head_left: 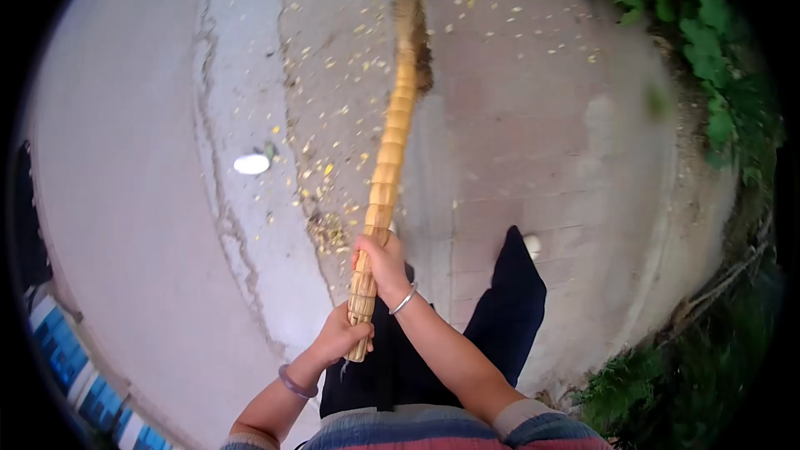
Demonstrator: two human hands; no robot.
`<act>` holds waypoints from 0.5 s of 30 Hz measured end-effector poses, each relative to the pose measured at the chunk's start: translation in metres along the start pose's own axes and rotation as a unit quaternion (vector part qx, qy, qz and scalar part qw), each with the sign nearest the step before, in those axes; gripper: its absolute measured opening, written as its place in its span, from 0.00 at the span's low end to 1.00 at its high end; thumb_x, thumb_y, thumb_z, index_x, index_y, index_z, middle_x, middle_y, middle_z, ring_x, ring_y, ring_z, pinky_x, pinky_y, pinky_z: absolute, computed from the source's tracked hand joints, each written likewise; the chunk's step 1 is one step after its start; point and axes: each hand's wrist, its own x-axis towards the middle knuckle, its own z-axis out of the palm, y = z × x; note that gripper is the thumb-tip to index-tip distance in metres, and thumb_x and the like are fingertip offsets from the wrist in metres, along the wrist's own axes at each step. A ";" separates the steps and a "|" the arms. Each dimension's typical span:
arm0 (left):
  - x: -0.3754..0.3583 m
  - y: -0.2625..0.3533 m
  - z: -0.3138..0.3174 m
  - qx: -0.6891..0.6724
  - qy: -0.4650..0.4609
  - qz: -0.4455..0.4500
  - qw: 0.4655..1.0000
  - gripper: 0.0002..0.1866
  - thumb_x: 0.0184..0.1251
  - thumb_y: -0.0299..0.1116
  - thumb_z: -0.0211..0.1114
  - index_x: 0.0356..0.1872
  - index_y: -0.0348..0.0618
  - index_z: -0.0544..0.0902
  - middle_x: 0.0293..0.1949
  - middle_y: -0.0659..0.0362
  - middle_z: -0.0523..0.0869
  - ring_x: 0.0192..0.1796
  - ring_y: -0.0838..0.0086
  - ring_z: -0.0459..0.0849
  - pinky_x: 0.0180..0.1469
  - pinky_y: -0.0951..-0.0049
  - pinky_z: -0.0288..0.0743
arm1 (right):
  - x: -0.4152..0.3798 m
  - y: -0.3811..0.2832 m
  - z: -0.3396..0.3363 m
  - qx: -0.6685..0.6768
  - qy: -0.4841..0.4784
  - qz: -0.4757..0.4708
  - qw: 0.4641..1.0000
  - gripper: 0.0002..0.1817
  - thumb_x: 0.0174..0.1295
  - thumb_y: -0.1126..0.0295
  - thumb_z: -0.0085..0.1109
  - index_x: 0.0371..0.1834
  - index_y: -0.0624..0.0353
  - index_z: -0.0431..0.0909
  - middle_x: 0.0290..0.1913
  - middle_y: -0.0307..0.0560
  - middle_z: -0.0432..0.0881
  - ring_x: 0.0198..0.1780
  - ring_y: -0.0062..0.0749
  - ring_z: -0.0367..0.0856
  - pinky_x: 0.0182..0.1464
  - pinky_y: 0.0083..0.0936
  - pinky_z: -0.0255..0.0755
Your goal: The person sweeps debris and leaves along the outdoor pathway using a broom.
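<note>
I hold a long broom with a ribbed yellow handle (390, 146) that runs away from me to a brown bristle head (414, 29) on the pavement. My right hand (382, 263), with a silver bangle on the wrist, grips the handle higher up. Just below it, my left hand (340, 334) is closed around the handle's near end; a purple bangle circles that wrist. Small yellow leaves and petals (333, 158) lie scattered on the paving around the broom.
The ground is brick paving (533, 158) beside a cracked concrete strip (242, 100) and a grey road. A white scrap (251, 164) lies on the concrete. Green plants (708, 50) border the right side. My dark trouser leg and white shoe (532, 243) stand on the paving.
</note>
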 end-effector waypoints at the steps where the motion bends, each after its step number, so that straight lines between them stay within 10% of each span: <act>1: 0.014 0.018 0.005 0.011 -0.039 -0.008 0.999 0.12 0.51 0.23 0.55 0.38 0.35 0.66 0.22 0.57 0.76 0.19 0.72 0.78 0.20 0.76 0.73 | 0.007 -0.016 -0.005 -0.003 0.028 -0.017 0.999 0.06 0.51 0.70 0.54 0.22 0.61 0.70 0.16 0.43 0.72 0.15 0.25 0.71 0.18 0.21 0.68; 8: 0.109 0.136 0.058 -0.002 -0.080 -0.044 0.996 0.09 0.54 0.27 0.57 0.34 0.36 0.70 0.21 0.59 0.76 0.17 0.75 0.76 0.16 0.78 0.70 | 0.095 -0.123 -0.062 0.020 0.156 0.001 0.987 0.07 0.53 0.69 0.52 0.23 0.59 0.70 0.16 0.42 0.72 0.16 0.26 0.72 0.19 0.23 0.69; 15: 0.075 0.185 0.142 -0.064 0.101 0.014 0.993 0.08 0.49 0.22 0.52 0.32 0.34 0.68 0.19 0.55 0.75 0.16 0.71 0.76 0.16 0.74 0.73 | 0.102 -0.212 -0.016 -0.031 -0.063 0.040 0.997 0.10 0.50 0.69 0.57 0.21 0.63 0.69 0.15 0.41 0.72 0.14 0.24 0.72 0.16 0.22 0.65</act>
